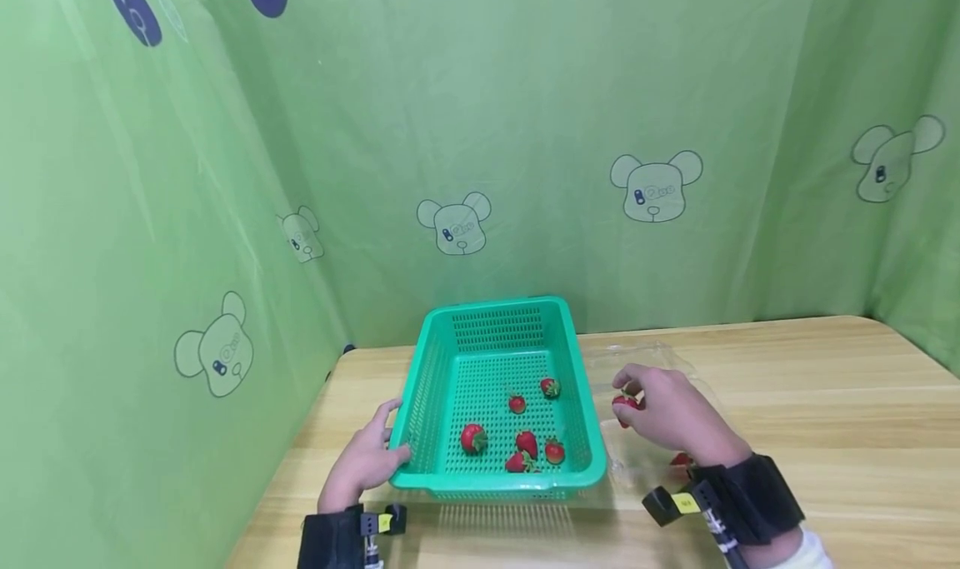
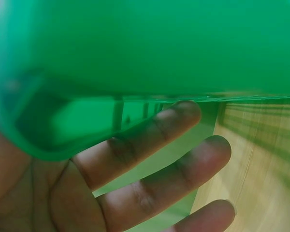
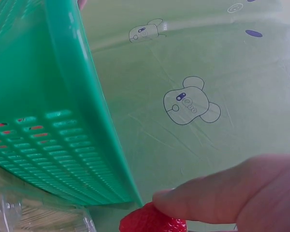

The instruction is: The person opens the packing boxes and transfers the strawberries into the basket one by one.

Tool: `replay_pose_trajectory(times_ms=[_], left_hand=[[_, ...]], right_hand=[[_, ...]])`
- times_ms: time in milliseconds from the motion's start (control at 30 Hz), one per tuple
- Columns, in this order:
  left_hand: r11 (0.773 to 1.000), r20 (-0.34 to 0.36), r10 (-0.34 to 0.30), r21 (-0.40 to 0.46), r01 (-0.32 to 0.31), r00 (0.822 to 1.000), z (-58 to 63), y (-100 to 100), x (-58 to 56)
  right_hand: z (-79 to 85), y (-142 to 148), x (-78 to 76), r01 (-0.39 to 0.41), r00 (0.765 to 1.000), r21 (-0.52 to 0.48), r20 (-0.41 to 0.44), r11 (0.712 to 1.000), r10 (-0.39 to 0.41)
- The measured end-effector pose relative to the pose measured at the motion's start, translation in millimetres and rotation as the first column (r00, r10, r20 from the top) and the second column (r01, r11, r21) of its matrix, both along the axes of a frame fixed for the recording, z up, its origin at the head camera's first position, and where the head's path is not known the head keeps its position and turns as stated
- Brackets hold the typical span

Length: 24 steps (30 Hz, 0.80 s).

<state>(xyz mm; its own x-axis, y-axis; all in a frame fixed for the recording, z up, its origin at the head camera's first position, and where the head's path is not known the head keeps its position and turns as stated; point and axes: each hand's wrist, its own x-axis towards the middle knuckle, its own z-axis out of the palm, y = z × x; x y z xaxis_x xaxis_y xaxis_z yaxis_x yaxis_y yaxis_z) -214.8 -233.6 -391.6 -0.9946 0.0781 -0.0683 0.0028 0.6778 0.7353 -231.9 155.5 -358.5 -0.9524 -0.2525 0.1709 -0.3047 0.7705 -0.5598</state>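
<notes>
A green plastic basket (image 1: 495,480) stands tilted on the table, with several strawberries (image 1: 473,438) scattered over its slotted floor. My left hand (image 1: 365,456) grips the basket's near left corner, thumb over the rim and fingers along the outside. In the left wrist view those fingers (image 2: 169,179) are spread beneath the rim. To the right of the basket, my right hand (image 1: 667,411) pinches a red strawberry (image 3: 150,220) between thumb and fingers. It is held above a clear plastic box (image 1: 630,456). Another strawberry (image 1: 681,461) shows beside the right wrist, partly hidden by it.
The light wood table (image 1: 840,436) extends to the right. A green curtain (image 1: 540,136) printed with bear heads hangs behind the table and along its left side. Black straps with small cameras circle both wrists.
</notes>
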Motion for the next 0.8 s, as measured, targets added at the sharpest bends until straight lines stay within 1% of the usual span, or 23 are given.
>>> replay_pose_trajectory(times_ms=[233, 500, 800], left_hand=[[1.0, 0.007, 0.003, 0.01, -0.003, 1.0, 2.5, 1.1, 2.7], [1.0, -0.003, 0.006, 0.006, -0.005, 1.0, 5.3, 2.5, 3.2], [1.0, -0.004, 0.005, -0.002, -0.005, 1.0, 2.5, 2.2, 1.7]], right_hand=[[1.1, -6.2, 1.5, -0.012, 0.999, -0.027, -0.032, 1.0, 0.011], [3.5, -10.4, 2.7, -0.009, 0.998, -0.028, -0.061, 1.0, 0.007], [6.7, -15.1, 6.5, -0.003, 0.997, -0.049, -0.073, 0.999, -0.001]])
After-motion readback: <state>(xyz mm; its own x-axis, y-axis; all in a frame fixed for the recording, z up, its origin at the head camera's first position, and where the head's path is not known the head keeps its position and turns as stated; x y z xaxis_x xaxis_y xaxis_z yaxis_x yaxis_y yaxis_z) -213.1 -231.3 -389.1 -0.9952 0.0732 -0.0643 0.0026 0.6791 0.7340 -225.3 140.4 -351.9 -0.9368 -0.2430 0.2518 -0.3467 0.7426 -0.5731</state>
